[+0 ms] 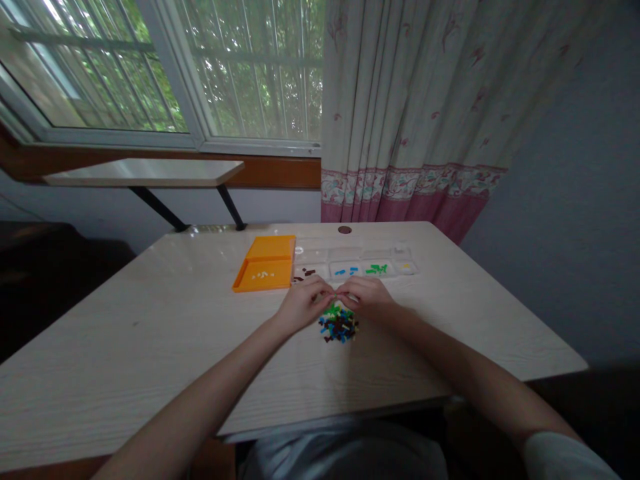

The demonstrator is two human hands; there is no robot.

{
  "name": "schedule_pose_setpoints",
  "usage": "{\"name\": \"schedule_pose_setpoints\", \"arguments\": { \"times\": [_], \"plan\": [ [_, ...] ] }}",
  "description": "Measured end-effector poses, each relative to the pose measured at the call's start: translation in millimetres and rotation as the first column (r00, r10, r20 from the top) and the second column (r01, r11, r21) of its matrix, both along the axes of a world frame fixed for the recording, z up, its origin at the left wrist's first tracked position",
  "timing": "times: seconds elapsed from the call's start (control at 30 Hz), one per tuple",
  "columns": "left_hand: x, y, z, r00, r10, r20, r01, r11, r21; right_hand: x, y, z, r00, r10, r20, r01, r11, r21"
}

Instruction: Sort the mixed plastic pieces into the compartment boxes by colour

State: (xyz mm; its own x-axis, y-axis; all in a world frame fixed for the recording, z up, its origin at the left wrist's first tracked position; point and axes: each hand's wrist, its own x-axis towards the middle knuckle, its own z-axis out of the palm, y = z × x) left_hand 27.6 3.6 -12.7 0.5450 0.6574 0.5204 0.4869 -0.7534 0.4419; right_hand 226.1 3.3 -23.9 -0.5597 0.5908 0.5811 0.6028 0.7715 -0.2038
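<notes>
A small heap of mixed little pieces point(339, 326), brown, blue, green and black, lies on the pale wooden table point(150, 333). My left hand point(303, 303) and my right hand point(367, 298) meet just above the far edge of the heap, fingertips pinched together and touching. What the fingers pinch is too small to make out. Beyond them lies a clear compartment tray point(357, 263) with brown, blue, green and yellow pieces sorted into separate cells.
An orange lid or tray point(265, 267) with a few pale pieces stands left of the clear tray. A round cable hole point(345, 229) sits at the table's far edge. Behind are a window, a folding shelf point(145, 172) and a curtain point(415, 120).
</notes>
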Motion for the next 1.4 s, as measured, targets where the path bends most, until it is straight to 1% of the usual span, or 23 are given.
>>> {"name": "schedule_pose_setpoints", "arguments": {
  "times": [0.23, 0.4, 0.5, 0.6, 0.67, 0.73, 0.8, 0.93, 1.0, 1.1, 1.23, 1.4],
  "plan": [
    [0, 0, -0.4, 1.000, -0.009, 0.008, 0.009, 1.000, -0.013, -1, -3, 2.2, 0.999, 0.008, 0.037, -0.010, 0.999, 0.054],
    [0, 0, 1.0, 1.000, -0.001, 0.001, 0.001, 1.000, -0.021, 1, 0, -1.1, 0.999, 0.002, 0.035, -0.004, 0.999, 0.037],
    [-1, 1, 0.4, 1.000, 0.007, -0.031, -0.009, 0.998, -0.057, 6, 1, 1.5, 0.998, -0.026, -0.052, 0.028, 0.998, 0.050],
    [-1, 4, -4.2, 0.994, 0.013, -0.109, -0.026, 0.992, -0.123, 13, 1, 9.7, 0.975, -0.068, -0.210, 0.094, 0.989, 0.118],
    [0, 6, -8.2, 0.986, 0.015, -0.163, -0.042, 0.986, -0.161, 17, 0, 16.3, 0.954, -0.083, -0.289, 0.135, 0.977, 0.166],
    [0, 7, -10.9, 0.979, 0.000, -0.202, -0.037, 0.983, -0.179, 20, -1, 21.7, 0.938, -0.083, -0.336, 0.159, 0.966, 0.206],
    [0, 7, -11.5, 0.975, -0.037, -0.221, -0.005, 0.983, -0.183, 21, -1, 24.8, 0.930, -0.069, -0.360, 0.161, 0.959, 0.232],
    [0, 7, -9.5, 0.968, -0.095, -0.231, 0.052, 0.981, -0.187, 23, 1, 24.6, 0.924, -0.082, -0.374, 0.173, 0.961, 0.217],
    [0, 7, -9.0, 0.967, -0.091, -0.238, 0.047, 0.982, -0.184, 24, 2, 23.1, 0.922, -0.093, -0.377, 0.180, 0.963, 0.203],
    [0, 7, -9.4, 0.965, -0.056, -0.256, 0.013, 0.986, -0.168, 26, 3, 21.3, 0.924, -0.085, -0.372, 0.175, 0.961, 0.214],
    [-1, 7, -9.5, 0.957, -0.039, -0.288, -0.007, 0.988, -0.156, 27, 3, 21.2, 0.935, -0.068, -0.349, 0.168, 0.949, 0.265],
    [-1, 6, -8.8, 0.950, -0.049, -0.310, -0.004, 0.985, -0.171, 28, 5, 25.6, 0.955, -0.024, -0.296, 0.139, 0.917, 0.375]
  ]
}}
